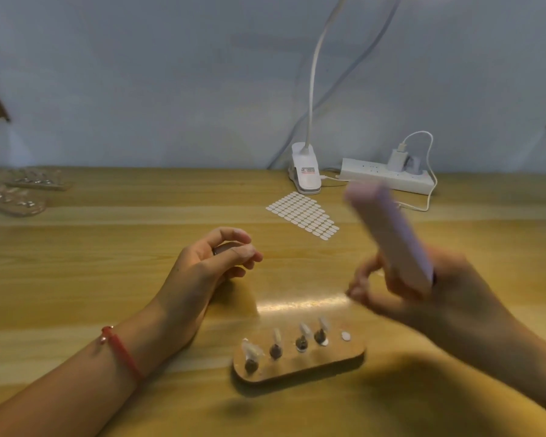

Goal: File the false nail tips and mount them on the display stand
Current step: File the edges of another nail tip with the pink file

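Note:
A wooden display stand (334, 362) lies near the front of the table, with several clear nail tips (304, 329) standing on its dark pegs and a white adhesive dot at its right end. My right hand (438, 298), blurred by motion, grips a pink nail file block (391, 234) that points up and away, above and to the right of the stand. My left hand (208, 269) rests on the table to the stand's upper left, thumb and forefinger pinching a small clear nail tip (223, 247).
A sheet of white adhesive tabs (303, 214) lies behind the hands. A white clip lamp (306, 171) and a power strip (388, 176) with charger and cable stand at the back. Clear trays of nail tips (22, 190) sit far left.

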A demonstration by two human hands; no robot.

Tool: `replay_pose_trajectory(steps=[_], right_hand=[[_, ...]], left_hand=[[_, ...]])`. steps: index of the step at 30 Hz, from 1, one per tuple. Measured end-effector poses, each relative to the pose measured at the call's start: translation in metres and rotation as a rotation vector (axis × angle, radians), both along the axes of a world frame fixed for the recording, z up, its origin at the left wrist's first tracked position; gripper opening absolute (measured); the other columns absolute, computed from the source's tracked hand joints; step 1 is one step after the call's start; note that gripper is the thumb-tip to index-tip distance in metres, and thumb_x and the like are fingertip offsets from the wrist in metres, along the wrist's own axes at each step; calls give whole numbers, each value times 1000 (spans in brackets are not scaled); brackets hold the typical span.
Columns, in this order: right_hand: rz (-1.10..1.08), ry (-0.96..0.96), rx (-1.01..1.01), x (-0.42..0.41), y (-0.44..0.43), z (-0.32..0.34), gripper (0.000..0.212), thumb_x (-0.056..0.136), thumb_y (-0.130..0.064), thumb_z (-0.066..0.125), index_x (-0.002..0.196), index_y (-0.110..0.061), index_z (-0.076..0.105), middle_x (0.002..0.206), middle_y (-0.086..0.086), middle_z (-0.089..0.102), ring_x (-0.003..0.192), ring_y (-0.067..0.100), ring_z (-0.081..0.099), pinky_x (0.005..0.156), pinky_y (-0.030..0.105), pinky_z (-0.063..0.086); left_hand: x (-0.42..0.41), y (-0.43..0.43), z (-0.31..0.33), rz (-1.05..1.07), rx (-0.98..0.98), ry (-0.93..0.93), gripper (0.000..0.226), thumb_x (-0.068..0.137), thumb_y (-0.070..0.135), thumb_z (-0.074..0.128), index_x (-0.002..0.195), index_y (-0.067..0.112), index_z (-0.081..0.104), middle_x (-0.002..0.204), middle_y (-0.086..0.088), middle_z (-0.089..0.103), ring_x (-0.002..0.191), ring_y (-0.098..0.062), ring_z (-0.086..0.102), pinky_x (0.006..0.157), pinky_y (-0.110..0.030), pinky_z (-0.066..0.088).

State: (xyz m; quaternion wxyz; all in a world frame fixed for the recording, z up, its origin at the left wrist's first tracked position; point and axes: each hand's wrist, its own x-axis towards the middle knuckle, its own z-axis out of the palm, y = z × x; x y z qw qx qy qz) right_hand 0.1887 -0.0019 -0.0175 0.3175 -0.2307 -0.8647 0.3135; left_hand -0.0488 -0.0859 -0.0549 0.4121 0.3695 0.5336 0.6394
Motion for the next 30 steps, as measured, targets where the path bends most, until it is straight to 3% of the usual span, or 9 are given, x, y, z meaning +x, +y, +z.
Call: replay_pose_trajectory(steps=[2,5,9,13,16,18,22,25,30], right_hand=[[-38,80,-247,-15,10,11,26,54,-43,77,75,-32,68,78,-11,70,64,14,64,57,26,56],[-15,34,-453,-46,16,16,38,53,-36,79,86,-25,63,74,-14,68,60,-4,60,47,10,45],[21,-80,-482,-80,14,8,28,69,-25,84,83,-26,60,72,-12,63,58,-9,58,47,14,43],[95,-100,-484,-92,13,4,21,73,-22,82,80,-21,62,58,-21,57,51,-9,53,45,13,43],[124,-96,-451,-91,13,8,35,64,-43,79,89,-26,60,64,-21,60,57,-10,55,46,5,41],[142,-131,-440,-83,17,9,46,64,-56,68,104,-42,51,77,-19,62,64,-10,57,51,6,42],[166,-139,-133,-58,18,4,36,93,-59,36,126,-71,26,92,-39,52,81,-15,52,64,13,44],[133,-130,146,-43,13,-4,40,93,-57,32,132,-68,31,99,-30,46,93,-3,49,70,11,43],[178,-96,80,-46,6,-15,44,88,-53,39,131,-64,39,99,-22,50,94,4,49,72,13,40]], left_hand=[[2,-1,1,12,0,6,32,62,25,72,91,17,63,76,0,70,74,-10,63,75,-27,46],[6,-5,4,-19,8,113,42,55,32,76,94,19,64,85,1,73,83,-13,67,74,-23,52],[17,-11,5,26,35,539,56,52,52,75,102,34,57,96,19,67,85,-4,63,71,-19,52],[15,-11,2,168,205,723,33,66,47,70,93,27,66,88,16,67,83,-7,63,72,-20,51],[11,-11,1,215,254,655,20,71,41,69,85,27,71,85,11,69,81,-10,64,70,-20,52],[10,-7,1,242,231,483,10,69,34,72,78,29,74,83,10,72,76,-5,65,68,-16,50],[7,-1,1,189,182,253,16,68,25,71,84,25,74,79,13,73,70,0,64,66,-9,46],[6,-1,2,161,162,190,22,66,24,71,87,21,74,76,12,73,70,4,64,64,-6,45],[11,-2,0,142,150,125,24,63,21,72,86,18,75,71,8,72,67,3,64,62,-8,46]])
